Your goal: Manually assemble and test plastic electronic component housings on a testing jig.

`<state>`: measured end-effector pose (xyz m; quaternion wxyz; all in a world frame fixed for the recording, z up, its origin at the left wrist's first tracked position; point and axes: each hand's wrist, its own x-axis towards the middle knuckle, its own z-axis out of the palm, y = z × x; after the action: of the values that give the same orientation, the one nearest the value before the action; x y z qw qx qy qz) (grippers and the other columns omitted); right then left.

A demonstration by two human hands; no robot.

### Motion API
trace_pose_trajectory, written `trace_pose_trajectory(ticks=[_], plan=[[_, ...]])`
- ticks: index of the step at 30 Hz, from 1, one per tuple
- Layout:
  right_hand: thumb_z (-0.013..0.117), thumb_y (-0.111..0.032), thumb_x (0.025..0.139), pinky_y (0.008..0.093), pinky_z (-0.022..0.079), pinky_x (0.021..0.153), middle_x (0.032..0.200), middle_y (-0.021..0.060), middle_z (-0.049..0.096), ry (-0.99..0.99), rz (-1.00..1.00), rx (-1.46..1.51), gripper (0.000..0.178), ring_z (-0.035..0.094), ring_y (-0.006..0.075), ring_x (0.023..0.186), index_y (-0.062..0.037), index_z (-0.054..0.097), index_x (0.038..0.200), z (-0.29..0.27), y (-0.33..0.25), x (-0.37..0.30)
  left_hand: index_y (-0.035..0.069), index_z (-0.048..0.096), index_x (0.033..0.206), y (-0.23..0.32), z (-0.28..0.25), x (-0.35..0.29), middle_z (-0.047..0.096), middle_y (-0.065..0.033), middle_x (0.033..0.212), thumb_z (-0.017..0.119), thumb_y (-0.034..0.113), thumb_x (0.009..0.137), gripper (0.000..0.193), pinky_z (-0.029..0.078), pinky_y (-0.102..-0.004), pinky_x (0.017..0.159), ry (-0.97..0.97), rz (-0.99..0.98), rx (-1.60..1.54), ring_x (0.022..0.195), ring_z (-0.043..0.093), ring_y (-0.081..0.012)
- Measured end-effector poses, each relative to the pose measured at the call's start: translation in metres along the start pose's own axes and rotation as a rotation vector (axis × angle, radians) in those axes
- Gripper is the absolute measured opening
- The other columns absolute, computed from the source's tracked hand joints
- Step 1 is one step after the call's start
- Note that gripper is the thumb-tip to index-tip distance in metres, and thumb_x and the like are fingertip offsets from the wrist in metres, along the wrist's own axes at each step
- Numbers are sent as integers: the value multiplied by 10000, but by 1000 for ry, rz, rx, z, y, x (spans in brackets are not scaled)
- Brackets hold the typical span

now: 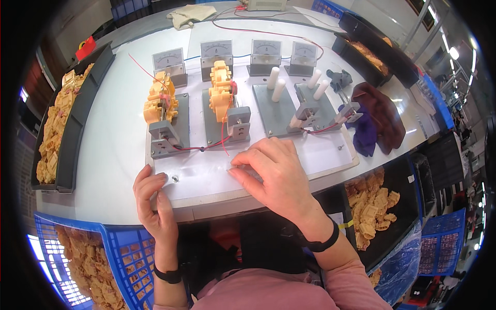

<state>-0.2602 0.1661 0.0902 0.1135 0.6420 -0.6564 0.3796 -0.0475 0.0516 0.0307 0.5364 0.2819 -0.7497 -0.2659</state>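
Two hands at my white test board [289, 165].
My left hand [151, 199] rests open, fingertips beside a small screw [175, 179]; my right hand [274, 175] lies open, fingers pressing the board, holding nothing.

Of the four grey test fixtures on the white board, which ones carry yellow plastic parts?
The two on the person's left: the far-left fixture and the second fixture hold yellow parts. The other two show only bare white pegs.

Person, head view: two bare hands, left hand [154, 199] and right hand [274, 175]. Each wrist carried a black band, the right one wider. Pink sleeves were pushed up toward the elbows. No gloves or rings were visible.
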Motion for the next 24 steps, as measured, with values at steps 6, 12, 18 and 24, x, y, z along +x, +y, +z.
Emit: trace_pose_trajectory(ticks=[6, 12, 18, 24], plan=[[760, -167, 794, 345, 388, 767, 825, -3, 545, -1, -3, 4, 162, 557, 201, 819, -130, 618, 862, 0, -1, 0, 37, 609, 989, 0, 0, 0, 657, -126, 1050, 473, 0, 843, 203, 365, -454, 1070, 1, -2, -1, 1242, 503, -357], [761, -158, 787, 351, 393, 764, 824, 3, 538, -17, -6, -5, 165, 556, 207, 815, -130, 610, 850, -1, 0, 0, 36, 608, 989, 1, 1, -1, 655, -124, 1054, 471, -6, 840, 207, 364, -456, 1071, 4, -11, 3, 1246, 498, -358], [759, -140, 781, 354, 404, 775, 817, 5, 534, -10, -37, 3, 159, 553, 208, 806, -131, 607, 827, -3, -1, 1, 35, 611, 985, 0, 0, 0, 656, -125, 1051, 469, -14, 830, 216, 366, -457, 1070, 8, -5, -5, 1242, 500, -359], [760, -135, 773, 355, 409, 780, 816, 1, 543, 16, -39, 4, 160, 561, 206, 805, -130, 607, 821, -3, -2, 1, 33, 612, 985, 1, 0, 1, 656, -122, 1051, 468, -17, 834, 214, 369, -454, 1069, 3, 12, -1, 1241, 504, -356]])
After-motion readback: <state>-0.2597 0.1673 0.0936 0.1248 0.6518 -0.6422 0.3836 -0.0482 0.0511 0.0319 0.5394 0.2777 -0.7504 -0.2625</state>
